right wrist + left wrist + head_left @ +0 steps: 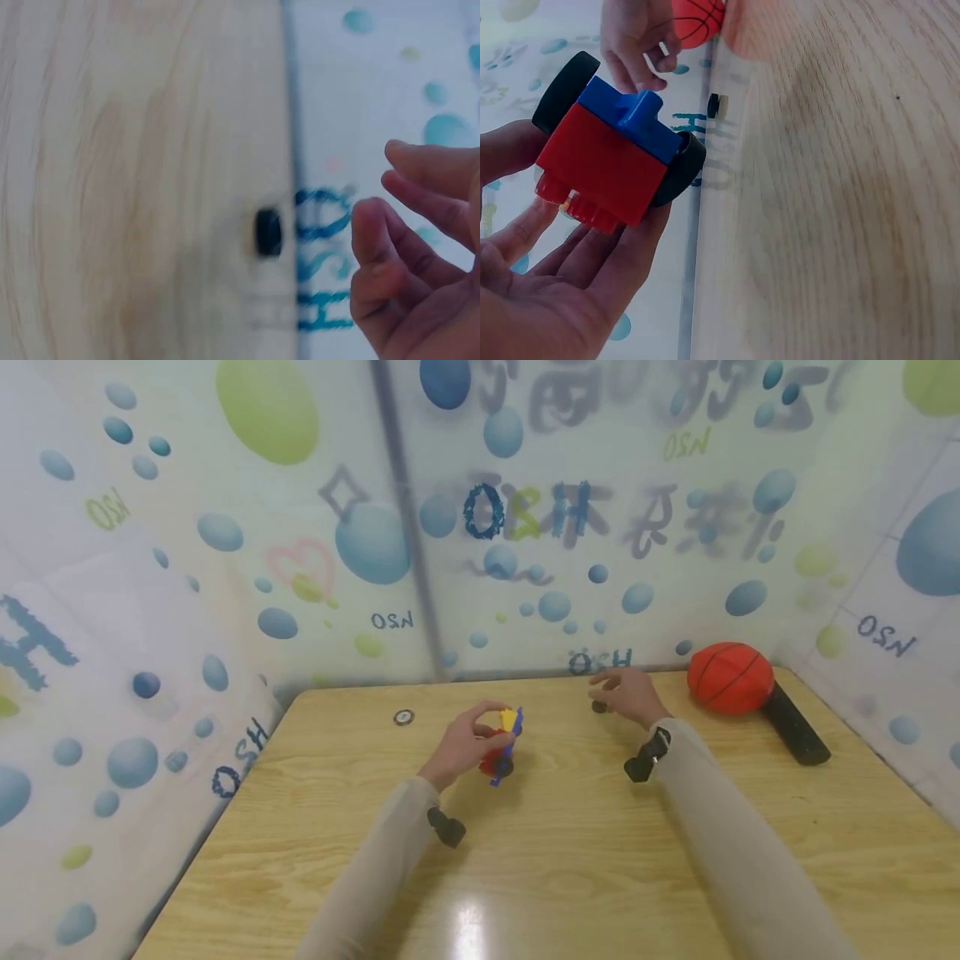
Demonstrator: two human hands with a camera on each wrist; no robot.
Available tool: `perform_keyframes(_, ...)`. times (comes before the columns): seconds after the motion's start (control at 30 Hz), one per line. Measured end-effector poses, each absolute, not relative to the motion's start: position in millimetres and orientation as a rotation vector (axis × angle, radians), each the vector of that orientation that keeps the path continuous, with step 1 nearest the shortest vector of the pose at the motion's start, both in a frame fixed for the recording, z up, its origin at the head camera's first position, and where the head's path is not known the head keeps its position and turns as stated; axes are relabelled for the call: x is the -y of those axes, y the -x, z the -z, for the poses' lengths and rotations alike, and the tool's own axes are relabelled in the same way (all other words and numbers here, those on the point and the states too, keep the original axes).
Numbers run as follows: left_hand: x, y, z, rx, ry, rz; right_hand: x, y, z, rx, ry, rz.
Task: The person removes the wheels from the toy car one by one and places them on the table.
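A toy block car (604, 161) with a red brick, a blue base and black wheels is held up off the table by my left hand (459, 745). A yellow piece (509, 720) also shows on it in the head view. Fingers of that hand support the car from below in the left wrist view. Toward the table's back edge, a small black wheel (268, 232) rests on the wood. Above and beside this wheel hovers my right hand (628, 693), its fingers loosely bent, touching nothing. Farther left lies a round black-rimmed disc (403, 717), apparently another wheel.
At the back right sits a red ball-shaped object with black lines (731, 678), touching a black cylinder (795, 724). The wooden table (570, 860) meets a printed curtain (337, 635) at its back and sides.
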State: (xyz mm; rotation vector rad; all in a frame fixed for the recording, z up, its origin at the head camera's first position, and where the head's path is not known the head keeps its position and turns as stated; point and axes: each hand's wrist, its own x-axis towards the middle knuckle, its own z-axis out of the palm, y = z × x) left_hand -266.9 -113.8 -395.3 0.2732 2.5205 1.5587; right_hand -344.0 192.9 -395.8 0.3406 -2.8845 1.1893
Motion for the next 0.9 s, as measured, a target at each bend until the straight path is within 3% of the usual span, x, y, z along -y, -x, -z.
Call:
perform_keyframes(0.5,113.5,269.4,393.8,-2.382,-0.235,-1.786,-146.3,303.2,377.0,2.714,-0.798,-1.646)
perform_keyframes(0.9,113.0,271.1,392.9,-2.35,-0.229,-1.856,-109.8,281.7,380.7,2.774,-1.352,-1.568)
